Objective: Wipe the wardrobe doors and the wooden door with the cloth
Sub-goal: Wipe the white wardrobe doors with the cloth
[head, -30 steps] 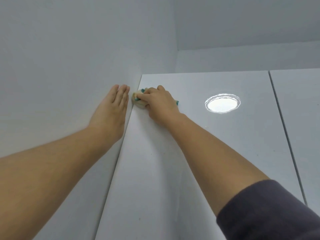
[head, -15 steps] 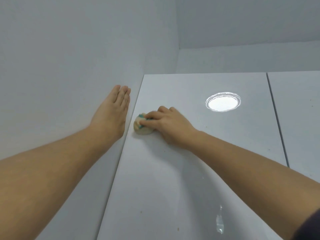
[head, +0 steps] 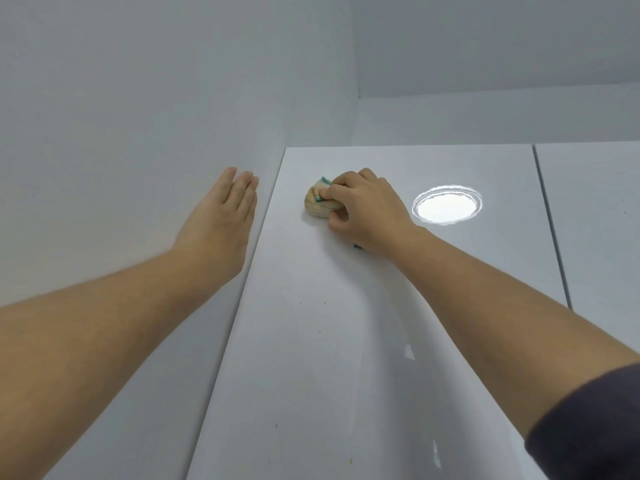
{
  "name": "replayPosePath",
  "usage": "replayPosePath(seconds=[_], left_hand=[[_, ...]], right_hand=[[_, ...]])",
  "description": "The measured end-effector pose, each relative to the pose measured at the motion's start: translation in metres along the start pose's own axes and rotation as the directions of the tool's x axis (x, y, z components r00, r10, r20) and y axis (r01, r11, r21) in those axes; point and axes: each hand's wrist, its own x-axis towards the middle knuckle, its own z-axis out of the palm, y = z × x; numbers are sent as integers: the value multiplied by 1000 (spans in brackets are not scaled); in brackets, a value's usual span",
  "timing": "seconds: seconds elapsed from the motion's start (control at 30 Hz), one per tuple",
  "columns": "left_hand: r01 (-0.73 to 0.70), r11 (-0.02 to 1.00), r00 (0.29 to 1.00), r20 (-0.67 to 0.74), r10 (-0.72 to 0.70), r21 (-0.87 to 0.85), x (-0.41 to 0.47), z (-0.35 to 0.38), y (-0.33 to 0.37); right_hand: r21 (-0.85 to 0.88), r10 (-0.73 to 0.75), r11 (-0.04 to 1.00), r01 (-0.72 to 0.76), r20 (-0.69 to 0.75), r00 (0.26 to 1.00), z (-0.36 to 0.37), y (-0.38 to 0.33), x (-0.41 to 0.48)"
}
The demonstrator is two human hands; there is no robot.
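Left hand (head: 221,216) w/ fingers straight & together, palm seemingly flat on the white wall (head: 121,150) just beside the wardrobe door (head: 311,341) edge. Cloth (head: 317,202), beige w/ teal trim, sits bunched on the glossy door's upper part, near its left edge. Right hand (head: 367,213) curls its fingers round it, pressing it to the panel. Round light reflection (head: 446,204) just right of that hand. Second door (head: 595,220) further right, past a thin gap. Dark sleeve (head: 588,427) at bottom right.
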Motion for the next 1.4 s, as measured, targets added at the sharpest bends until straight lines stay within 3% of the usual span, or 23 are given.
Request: replayPosePath(seconds=[0.2,0.4,0.5,0.57,0.7,0.8,0.87,0.97,1.03,1.13,1.23,1.3,1.4], left_hand=[[2,1000,1000,-14,-3,-16,1,2,0],[-1,997,1000,-22,-1,-76,1,0,0],[-9,992,1000,-23,7,-127,1,-2,0],[-25,979,999,-39,17,-203,3,-5,0],[-52,915,999,-15,50,-400,9,-13,3],[-58,797,998,-18,59,-602,18,-19,2],[-71,658,997,-37,66,-749,20,-23,3],[-36,397,993,12,116,-917,20,-29,7],[-24,297,991,16,133,-955,21,-31,12],[-14,201,995,7,103,-979,28,-30,19],[-12,117,998,-5,60,-993,33,-33,24],[-18,68,999,-16,35,-998,35,-33,28],[-15,33,1000,-15,3,-999,34,-33,33]], right_hand=[[146,-63,987,62,4,998,5,5,-6],[203,-348,920,335,33,937,3,-8,-59],[132,-417,904,406,73,906,-1,-4,-66],[31,-383,924,382,44,923,-3,7,-57],[-54,-159,986,155,-74,985,-7,27,-37],[16,-88,996,90,-92,992,-4,22,-38],[73,-115,990,122,-89,989,-4,17,-49],[106,-260,959,264,-46,964,-10,15,-81],[100,-372,924,369,13,928,-16,17,-99],[33,-372,928,371,13,928,-24,39,-94],[25,-171,984,175,-111,979,-32,70,-72],[42,-95,994,100,-103,990,-36,76,-68],[79,-170,982,173,-53,984,-39,65,-85]])
